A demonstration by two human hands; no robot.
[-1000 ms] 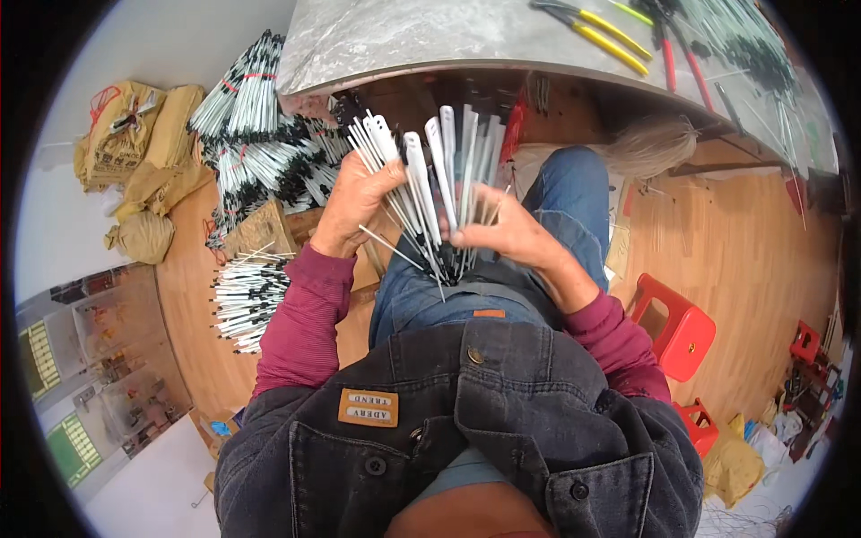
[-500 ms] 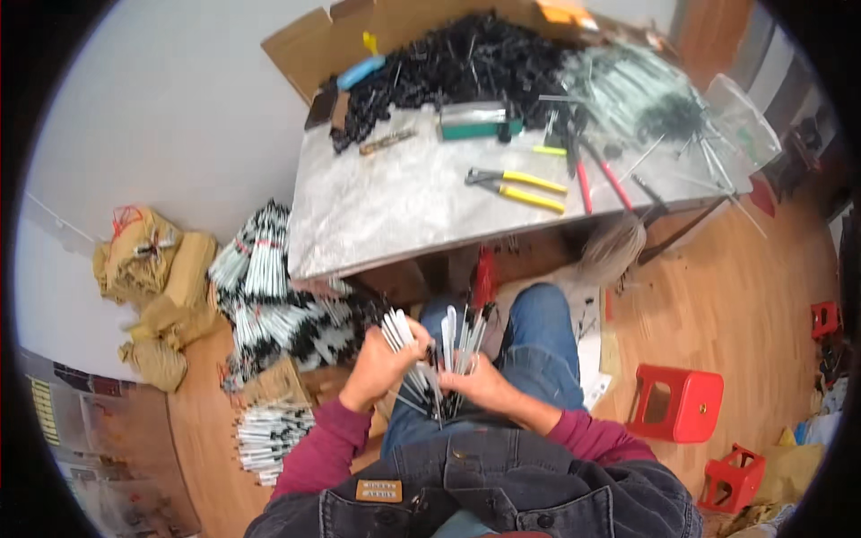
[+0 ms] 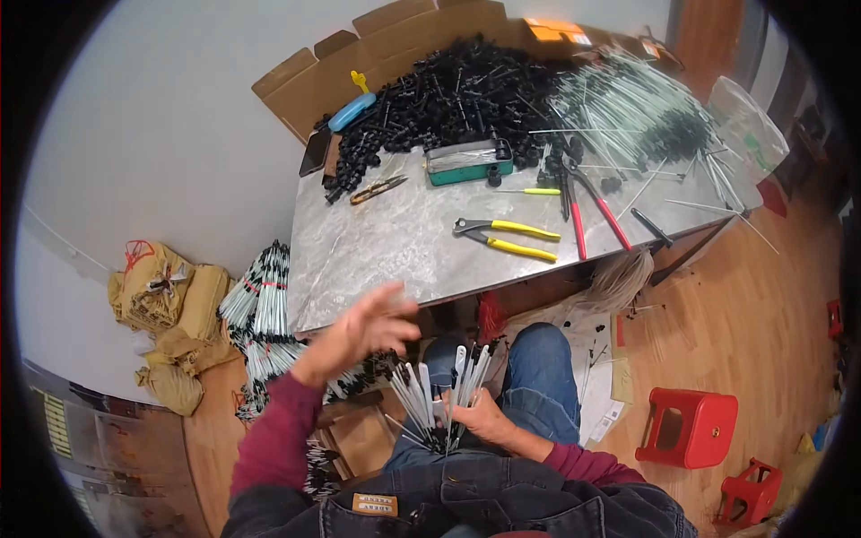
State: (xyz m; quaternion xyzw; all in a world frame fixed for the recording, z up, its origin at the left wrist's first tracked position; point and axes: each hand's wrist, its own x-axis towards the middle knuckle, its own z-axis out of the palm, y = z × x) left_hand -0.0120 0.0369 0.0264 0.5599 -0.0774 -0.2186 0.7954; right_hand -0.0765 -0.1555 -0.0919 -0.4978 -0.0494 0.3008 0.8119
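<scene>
A green rectangular open box (image 3: 453,178) on the grey stone-patterned table (image 3: 377,255) holds thin pale rods (image 3: 466,159). Nearby lie two pairs of pliers, one yellow-handled (image 3: 523,250), one red-handled (image 3: 610,218). The left hand (image 3: 359,332), slightly blurred, is raised with fingers spread, holding nothing visible. The right hand (image 3: 484,417) grips part of a fanned bundle of slim white black-ended rods (image 3: 416,401), too overlapped to count, over the lap.

Red stool (image 3: 708,429) (at right), brown sacks (image 3: 157,296)
</scene>
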